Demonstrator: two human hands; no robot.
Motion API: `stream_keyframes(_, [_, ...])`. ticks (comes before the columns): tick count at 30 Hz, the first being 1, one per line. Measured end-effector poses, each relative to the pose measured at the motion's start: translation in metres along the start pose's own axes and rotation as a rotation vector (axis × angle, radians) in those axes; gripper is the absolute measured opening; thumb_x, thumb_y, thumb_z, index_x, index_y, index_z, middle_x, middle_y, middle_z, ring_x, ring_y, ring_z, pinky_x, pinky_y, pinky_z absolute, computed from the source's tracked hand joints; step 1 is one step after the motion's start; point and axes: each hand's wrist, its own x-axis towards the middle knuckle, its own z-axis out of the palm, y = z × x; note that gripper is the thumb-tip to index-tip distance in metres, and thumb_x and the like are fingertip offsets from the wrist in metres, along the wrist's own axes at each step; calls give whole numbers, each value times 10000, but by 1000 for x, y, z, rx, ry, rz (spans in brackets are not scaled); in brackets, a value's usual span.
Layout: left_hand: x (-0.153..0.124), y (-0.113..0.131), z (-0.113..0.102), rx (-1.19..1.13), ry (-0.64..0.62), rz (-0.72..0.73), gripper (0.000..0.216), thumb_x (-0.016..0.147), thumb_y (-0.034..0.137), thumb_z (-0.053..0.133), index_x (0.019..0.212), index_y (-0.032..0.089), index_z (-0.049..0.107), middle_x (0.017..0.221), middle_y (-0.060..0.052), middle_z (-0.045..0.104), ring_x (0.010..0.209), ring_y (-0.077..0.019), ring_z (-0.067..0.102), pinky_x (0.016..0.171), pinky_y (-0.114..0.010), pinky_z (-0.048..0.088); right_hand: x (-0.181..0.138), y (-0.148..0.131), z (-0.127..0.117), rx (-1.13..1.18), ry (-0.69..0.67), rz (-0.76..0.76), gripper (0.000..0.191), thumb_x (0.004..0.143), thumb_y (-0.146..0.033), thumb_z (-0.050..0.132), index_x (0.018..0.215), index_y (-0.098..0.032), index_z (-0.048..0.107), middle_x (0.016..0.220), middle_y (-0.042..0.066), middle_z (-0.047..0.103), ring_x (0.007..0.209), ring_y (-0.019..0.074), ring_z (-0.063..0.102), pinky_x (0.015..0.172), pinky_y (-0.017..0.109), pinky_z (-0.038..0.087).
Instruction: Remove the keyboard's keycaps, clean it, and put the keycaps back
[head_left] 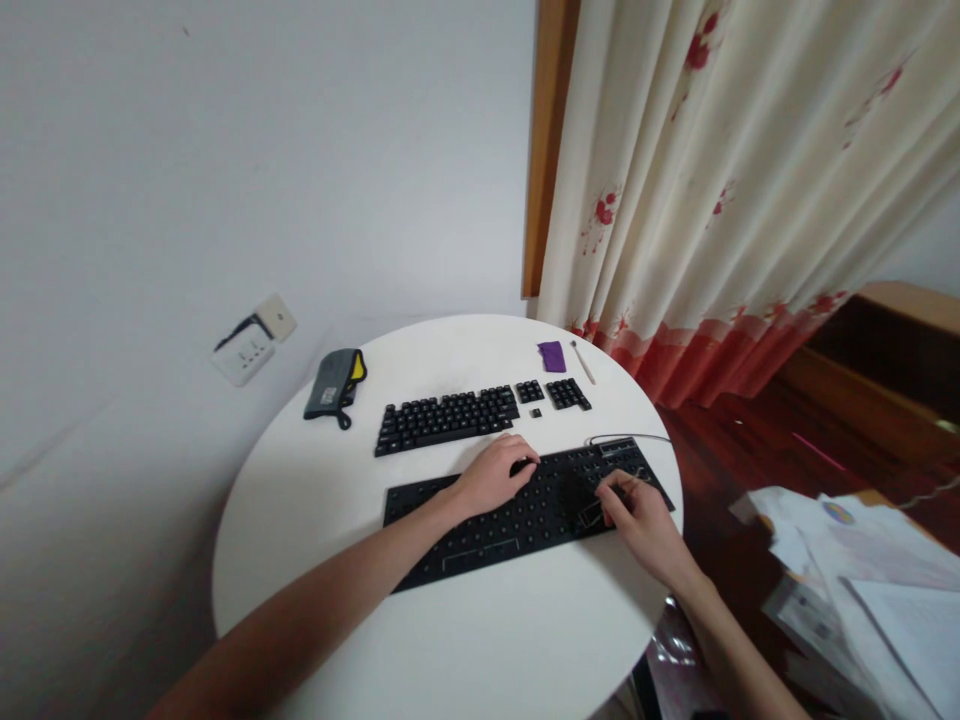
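Note:
A black keyboard [540,512] with its keycaps off lies slanted across the white round table, bare switches showing. My left hand [496,475] grips its back edge near the middle, fingers curled and thumb over the switches. Above the right part of the keyboard, my right hand [636,515] is closed in a pinch. A thin, pale wire-like bit shows by its fingers, but what they hold is too small to make out. Behind the keyboard the removed black keycaps [450,418] stand grouped in keyboard order. One loose keycap [535,412] sits apart from the blocks.
A grey pouch [330,385] with a yellow patch lies at the table's left. Toward the back right are a purple cloth [552,356] and a slim brush [583,362]. The keyboard's cable [630,436] runs off the right edge. Papers [862,570] are piled at right.

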Motion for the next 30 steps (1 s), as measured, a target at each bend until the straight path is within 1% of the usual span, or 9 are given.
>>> stream_keyframes(5, [-1, -6, 3, -45, 46, -45, 145, 892, 168, 541, 857, 196, 679, 847, -28, 666, 820, -174, 594, 776, -311, 474, -10, -2, 7, -49, -15, -15, 257, 912, -405, 492, 757, -208, 550, 561, -13, 558, 502, 160, 525, 495, 259, 380])
stream_keyframes(10, [-3, -6, 4, -15, 13, -13, 137, 879, 157, 548, 873, 191, 681, 884, -33, 663, 862, -179, 591, 818, -318, 466, -20, -15, 22, -377, -21, -171, 221, 932, -345, 449, 825, -211, 589, 641, 22, 603, 559, 189, 585, 542, 278, 378])
stream_keyframes(13, [-3, -5, 3, 8, -13, -15, 138, 878, 153, 545, 880, 185, 679, 899, -37, 660, 880, -180, 589, 833, -313, 464, -22, -21, 25, -517, 14, -179, 239, 935, -316, 428, 802, -205, 591, 713, 57, 637, 632, 212, 615, 576, 288, 384])
stream_keyframes(15, [-3, -5, 2, 14, -24, -17, 142, 883, 155, 539, 891, 183, 678, 909, -39, 659, 891, -180, 588, 839, -310, 463, -21, -22, 22, -476, -1, -120, 275, 949, -329, 404, 800, -197, 594, 704, 60, 645, 625, 209, 618, 586, 290, 393])
stream_keyframes(18, [-4, -5, 2, 13, -21, -17, 147, 891, 160, 534, 897, 181, 679, 911, -39, 658, 892, -177, 587, 844, -307, 461, -20, -15, 18, -318, -16, -15, 328, 953, -398, 402, 809, -186, 606, 680, 59, 656, 607, 207, 627, 586, 291, 417])
stream_keyframes(22, [-4, -5, 3, 1, -17, -14, 146, 894, 167, 536, 890, 179, 681, 909, -43, 658, 890, -179, 588, 841, -307, 462, -19, 0, 15, -59, 29, 127, 384, 920, -493, 446, 813, -163, 613, 737, 95, 696, 622, 219, 656, 584, 298, 481])
stream_keyframes(24, [-3, -5, 4, -16, -4, -14, 147, 899, 176, 537, 887, 179, 683, 903, -43, 659, 890, -180, 589, 841, -310, 462, -15, 1, 13, 48, 66, 179, 396, 898, -518, 478, 820, -154, 613, 732, 104, 705, 604, 223, 661, 569, 307, 504])
stream_keyframes(27, [-3, -2, 3, -77, 72, -21, 152, 918, 196, 526, 936, 180, 676, 927, -41, 664, 905, -173, 588, 855, -309, 459, -3, -13, 12, 116, 150, 156, 383, 881, -513, 516, 841, -149, 628, 770, 111, 721, 625, 224, 675, 586, 310, 525])
stream_keyframes(30, [-4, 2, 0, -169, 166, -47, 169, 913, 239, 564, 1052, 183, 643, 988, -44, 656, 902, -159, 591, 824, -289, 471, 21, -36, 20, 86, 234, 49, 346, 888, -468, 527, 827, -150, 651, 777, 101, 724, 650, 212, 677, 631, 302, 523])
